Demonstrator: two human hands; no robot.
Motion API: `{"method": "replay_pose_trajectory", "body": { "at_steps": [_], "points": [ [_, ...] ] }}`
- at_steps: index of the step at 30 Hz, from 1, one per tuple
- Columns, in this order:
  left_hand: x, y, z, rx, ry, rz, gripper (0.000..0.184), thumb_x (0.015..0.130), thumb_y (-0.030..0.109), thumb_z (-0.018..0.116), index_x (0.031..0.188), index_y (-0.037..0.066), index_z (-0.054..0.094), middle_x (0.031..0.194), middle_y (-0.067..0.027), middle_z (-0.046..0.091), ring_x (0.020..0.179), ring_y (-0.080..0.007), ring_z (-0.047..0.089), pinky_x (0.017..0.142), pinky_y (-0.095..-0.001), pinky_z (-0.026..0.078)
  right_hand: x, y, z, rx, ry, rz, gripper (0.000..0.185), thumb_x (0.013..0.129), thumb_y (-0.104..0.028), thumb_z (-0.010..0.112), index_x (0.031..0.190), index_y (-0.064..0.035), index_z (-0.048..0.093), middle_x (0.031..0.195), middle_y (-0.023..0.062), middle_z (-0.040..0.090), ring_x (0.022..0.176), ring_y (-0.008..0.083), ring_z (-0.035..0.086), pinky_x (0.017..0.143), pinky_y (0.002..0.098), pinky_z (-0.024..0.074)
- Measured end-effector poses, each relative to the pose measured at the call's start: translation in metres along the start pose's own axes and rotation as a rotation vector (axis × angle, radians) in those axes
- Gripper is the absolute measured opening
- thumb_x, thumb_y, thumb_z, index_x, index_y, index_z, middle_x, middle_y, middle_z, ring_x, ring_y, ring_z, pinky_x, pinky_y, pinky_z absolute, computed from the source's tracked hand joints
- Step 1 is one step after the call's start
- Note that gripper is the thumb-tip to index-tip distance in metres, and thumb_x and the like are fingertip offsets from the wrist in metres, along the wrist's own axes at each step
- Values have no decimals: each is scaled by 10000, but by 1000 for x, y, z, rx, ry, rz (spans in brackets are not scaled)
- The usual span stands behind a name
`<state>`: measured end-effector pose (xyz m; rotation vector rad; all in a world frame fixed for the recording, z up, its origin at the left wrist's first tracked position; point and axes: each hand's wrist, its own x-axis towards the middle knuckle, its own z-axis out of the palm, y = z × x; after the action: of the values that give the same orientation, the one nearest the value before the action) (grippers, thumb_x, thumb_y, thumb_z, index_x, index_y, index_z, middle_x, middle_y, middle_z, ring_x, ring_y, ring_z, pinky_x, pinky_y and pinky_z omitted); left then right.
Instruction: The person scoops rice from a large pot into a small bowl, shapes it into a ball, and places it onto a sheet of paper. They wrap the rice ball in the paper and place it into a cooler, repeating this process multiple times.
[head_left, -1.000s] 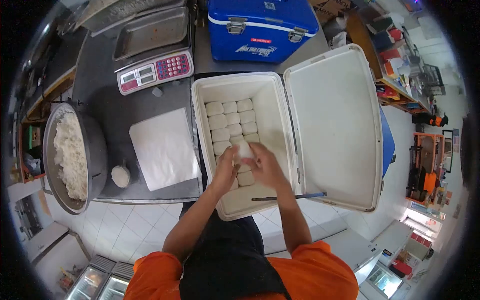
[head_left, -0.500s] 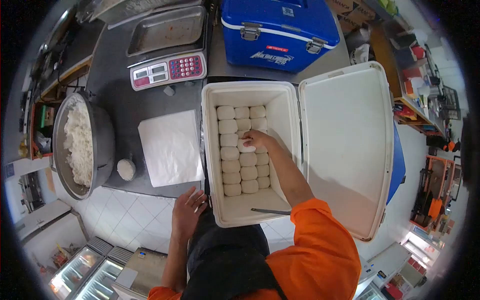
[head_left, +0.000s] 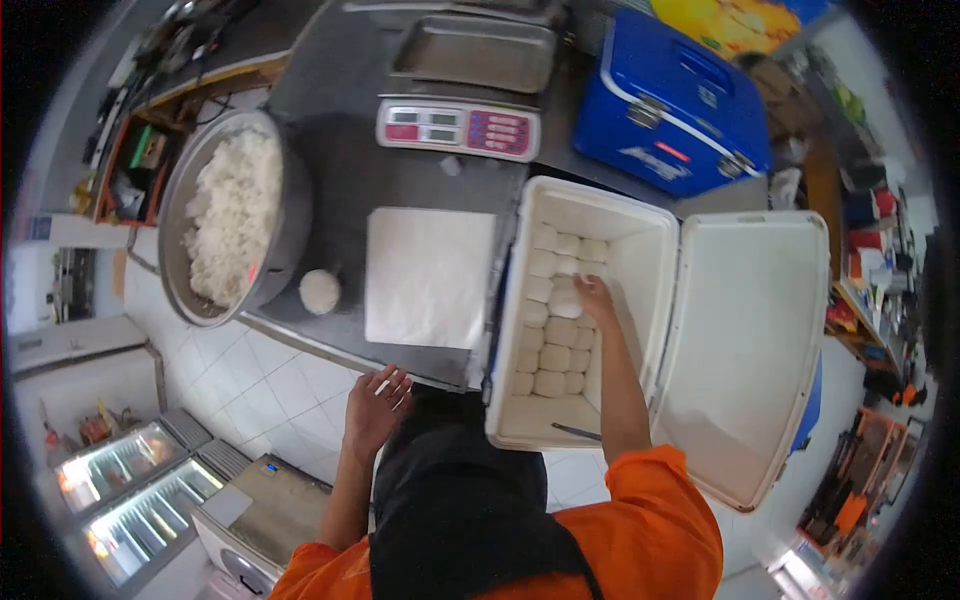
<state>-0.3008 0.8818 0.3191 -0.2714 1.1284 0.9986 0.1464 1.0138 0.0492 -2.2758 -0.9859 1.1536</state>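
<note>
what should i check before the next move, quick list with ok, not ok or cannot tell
1. Lid swung open, off the white box: ok.
2. Left hand free: ok, fingers spread, holding nothing.
3. Right hand clear of the white rounded pieces: not ok, it is in among them; whether it grips one, cannot tell.
4. Box interior clear of the dark strap: not ok, it lies at the near end.
5. Scale reading: cannot tell, digits too small.

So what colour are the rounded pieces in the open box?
The rounded pieces are plain off-white; best seen in the head view.
</note>
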Motion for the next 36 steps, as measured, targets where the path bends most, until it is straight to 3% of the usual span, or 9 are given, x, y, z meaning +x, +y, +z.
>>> {"method": "replay_pose_trajectory", "body": {
  "at_steps": [4, 8, 11, 17, 23, 25, 28, 33, 36],
  "points": [
    [11, 49, -38, -86, 115, 83, 349, 1000, 296, 426, 1191, 26, 535, 1117, -103, 590, 1062, -245, 572, 963, -395, 466, -89, -100, -3, 33, 546, -485, 320, 974, -273, 606, 1129, 6, 613, 1071, 123, 666, 932, 228, 638, 808, 348, 505],
    [52, 95, -93, -150, 222, 166, 297, 991, 295, 434, 1085, 42, 559, 999, -76, 613, 952, -218, 591, 900, -356, 476, -227, -242, 87, 311, 282, -691, 258, 881, -152, 728, 1062, -20, 600, 1056, 119, 637, 928, 218, 627, 776, 333, 505],
    [86, 126, -128, -196, 266, 183, 270, 965, 286, 474, 1047, 43, 558, 960, -69, 606, 935, -220, 598, 882, -354, 475, -275, -293, 205, 225, -125, -822, 936, 654, -297, 914, 1365, -11, 375, 1310, 170, 505, 1210, 293, 517, 939, 430, 454],
    [97, 177, -129, -60, 293, 190, 190, 947, 263, 468, 971, 86, 533, 912, -59, 605, 867, -197, 584, 801, -359, 472, -273, -295, 320, -151, -66, -935, 1116, 582, -286, 917, 1419, 43, 257, 1370, 259, 429, 1250, 407, 453, 1071, 497, 337],
    [177, 169, -166, 777, -123, 526, 383, 1015, 359, 419, 1188, 42, 546, 1093, -94, 613, 987, -237, 600, 909, -380, 468, -276, -294, 306, -61, -19, -931, 1132, 574, -211, 914, 1418, 34, 201, 1308, 217, 499, 1215, 375, 503, 1039, 473, 395],
    [159, 184, -99, 293, -342, 10, 528, 1026, 476, 374, 1302, 48, 513, 1236, -120, 605, 1101, -284, 605, 967, -423, 478, -286, -294, 282, 67, -65, -856, 1152, 575, -196, 916, 1424, 30, 171, 1305, 212, 501, 1217, 363, 509, 1034, 462, 408],
    [134, 177, -37, 254, -587, -297, 603, 1014, 553, 345, 1354, 79, 498, 1324, -130, 576, 1177, -296, 589, 1003, -463, 478, -302, -291, 236, 140, -78, -781, 1232, 578, -198, 934, 1444, 17, 85, 1318, 213, 483, 1226, 345, 516, 1026, 443, 429],
    [146, 125, 32, 415, -592, -221, 550, 1012, 525, 405, 1319, 89, 538, 1275, -104, 605, 1164, -241, 598, 1005, -435, 481, -318, -252, 146, 27, 206, -761, 1212, 633, -302, 925, 1470, 20, 111, 1429, 193, 356, 1228, 310, 491, 955, 444, 457],
    [170, 83, 70, 1367, -340, 1004, 443, 962, 392, 582, 1275, 78, 572, 1237, -201, 595, 1100, -376, 565, 938, -470, 456, -330, -213, 109, 79, 350, -583, 1117, 694, -291, 884, 1469, 25, 145, 1437, 189, 324, 1221, 294, 472, 940, 435, 455]
  ]
}}
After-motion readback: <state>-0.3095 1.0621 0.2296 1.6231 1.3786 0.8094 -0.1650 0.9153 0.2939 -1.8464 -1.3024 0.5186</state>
